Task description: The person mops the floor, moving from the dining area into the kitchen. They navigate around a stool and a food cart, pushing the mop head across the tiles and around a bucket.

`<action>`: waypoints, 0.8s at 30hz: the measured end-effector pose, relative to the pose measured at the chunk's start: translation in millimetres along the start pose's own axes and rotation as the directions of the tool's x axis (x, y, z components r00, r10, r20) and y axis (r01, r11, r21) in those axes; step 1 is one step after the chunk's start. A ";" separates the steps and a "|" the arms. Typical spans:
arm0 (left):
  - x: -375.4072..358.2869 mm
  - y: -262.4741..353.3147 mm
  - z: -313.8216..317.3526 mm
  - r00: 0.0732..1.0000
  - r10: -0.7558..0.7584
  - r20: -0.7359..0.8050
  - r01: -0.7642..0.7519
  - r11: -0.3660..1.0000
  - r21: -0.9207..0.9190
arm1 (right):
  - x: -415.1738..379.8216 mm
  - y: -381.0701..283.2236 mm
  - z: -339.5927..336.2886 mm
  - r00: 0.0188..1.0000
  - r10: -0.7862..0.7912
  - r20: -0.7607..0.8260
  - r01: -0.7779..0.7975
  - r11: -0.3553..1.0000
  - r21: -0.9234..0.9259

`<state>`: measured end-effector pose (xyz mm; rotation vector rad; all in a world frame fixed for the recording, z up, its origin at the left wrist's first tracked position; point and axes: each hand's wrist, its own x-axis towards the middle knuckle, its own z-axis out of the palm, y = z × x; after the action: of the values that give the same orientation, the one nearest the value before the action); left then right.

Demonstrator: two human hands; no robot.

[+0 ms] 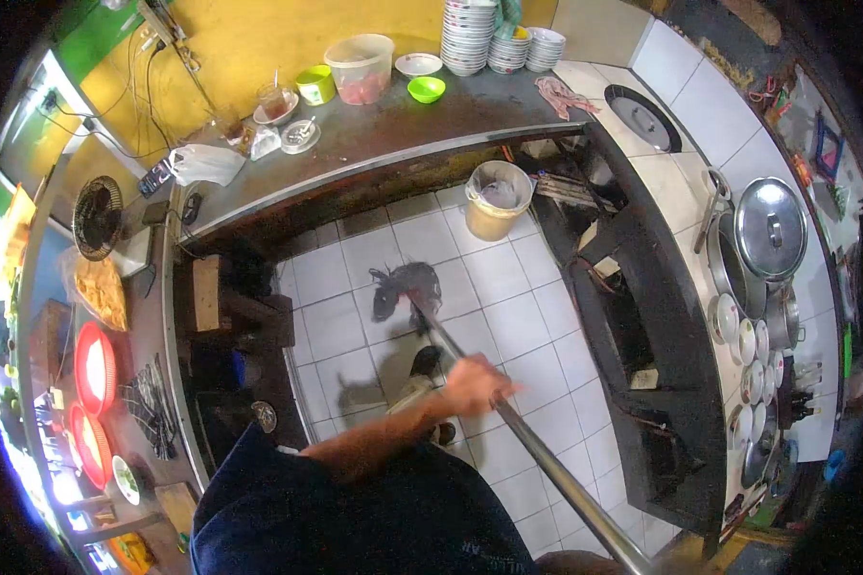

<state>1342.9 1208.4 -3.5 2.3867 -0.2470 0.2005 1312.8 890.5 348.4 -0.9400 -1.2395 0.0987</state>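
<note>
My left hand (479, 385) is closed around the metal handle of a mop (547, 458). The handle slants from the lower right up to the dark mop head (408, 290), which lies on the white tiled floor (523, 331). A bit of skin, perhaps my right arm, shows at the bottom edge; my right hand itself is out of view. Below the mop head, my dark footwear (427, 361) is partly visible.
A bucket (497, 201) with a liner stands at the far floor corner. A counter (355, 134) with bowls and stacked plates runs along the back. On the right, a tiled cooking counter (676, 196) holds pots; red baskets (94, 369) sit left.
</note>
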 end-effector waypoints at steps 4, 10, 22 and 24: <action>27.1 -109.3 -5.9 0.951 -0.058 -0.304 0.060 0.998 -0.002 | -21.9 118.0 48.2 0.884 0.170 -0.435 -0.344 0.867 -0.361; 36.0 -164.8 -16.7 0.935 -0.261 -0.241 0.301 0.943 0.145 | -38.2 173.6 69.0 0.805 0.382 -0.454 -0.535 0.799 -0.275; 11.0 34.4 18.7 0.988 0.155 0.012 -0.154 0.985 -0.076 | -39.7 31.4 8.3 0.893 -0.016 -0.450 -0.135 0.944 -0.302; 25.1 -10.0 25.9 0.984 0.144 -0.103 -0.149 0.988 -0.046 | -49.2 62.5 20.5 0.864 0.014 -0.503 -0.187 0.936 -0.297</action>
<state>1371.5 1195.0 -23.6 2.2988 -0.3765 0.3762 1303.1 915.2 270.6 -1.2371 -0.7336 -0.2701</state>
